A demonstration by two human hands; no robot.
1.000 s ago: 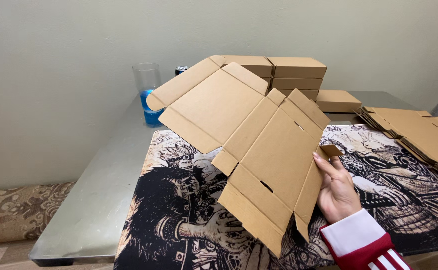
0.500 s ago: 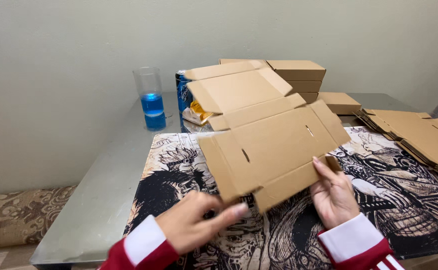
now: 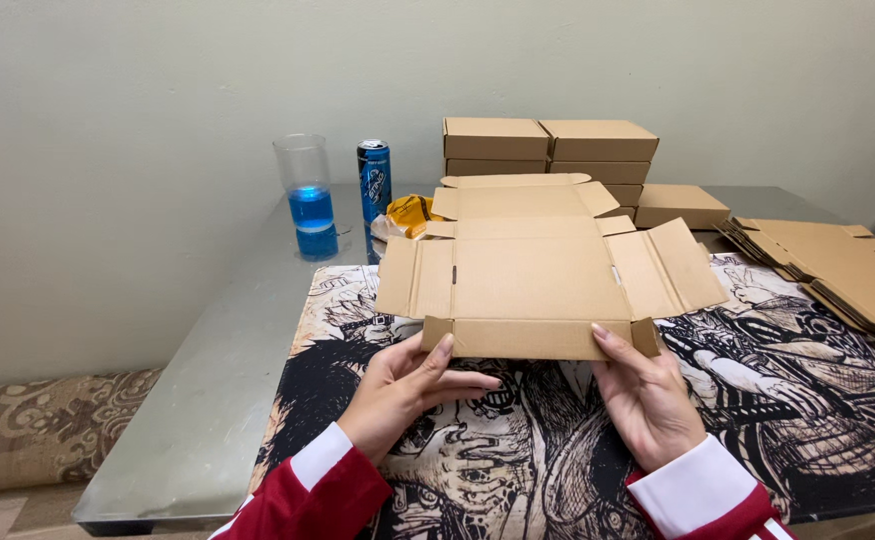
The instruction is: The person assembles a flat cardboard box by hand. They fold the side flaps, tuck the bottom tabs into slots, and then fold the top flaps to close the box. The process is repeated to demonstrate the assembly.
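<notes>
Half a second ago the flat cardboard blank (image 3: 543,275) was tilted up in the air; now it lies spread on the printed mat (image 3: 518,460), and both hands have come to its near edge. The left hand (image 3: 408,385) has its thumb pressed against the near flap while the other fingers rest loosely curled on the mat; the right hand (image 3: 648,395) likewise has a thumb on the flap, fingers relaxed beneath, so neither hand is clenched on anything.

As I judge it, the fold goes best with both thumbs pushing evenly along the crease, keeping the small corner tabs tucked inward.

Count: one open blank in hand; a stack of flat blanks (image 3: 848,275) at the right, number unclear; about seven made-up boxes (image 3: 598,140) at the far side; one plastic cup with blue liquid (image 3: 308,195), one blue can (image 3: 375,180) and one yellow wrapper (image 3: 410,213) far left, all on the grey metal table (image 3: 188,420).
</notes>
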